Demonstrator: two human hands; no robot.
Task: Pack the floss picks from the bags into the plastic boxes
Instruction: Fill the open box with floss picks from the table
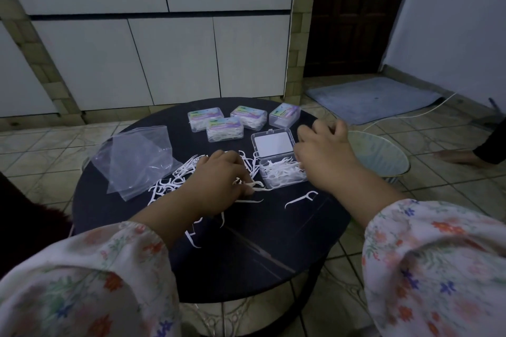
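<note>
left hand [219, 175] pinching floss picks [247, 185], right hand [321, 150] beside open box [282, 172]

The coloured labels on the four closed boxes [225, 128] carry print too blurred to read.
</note>
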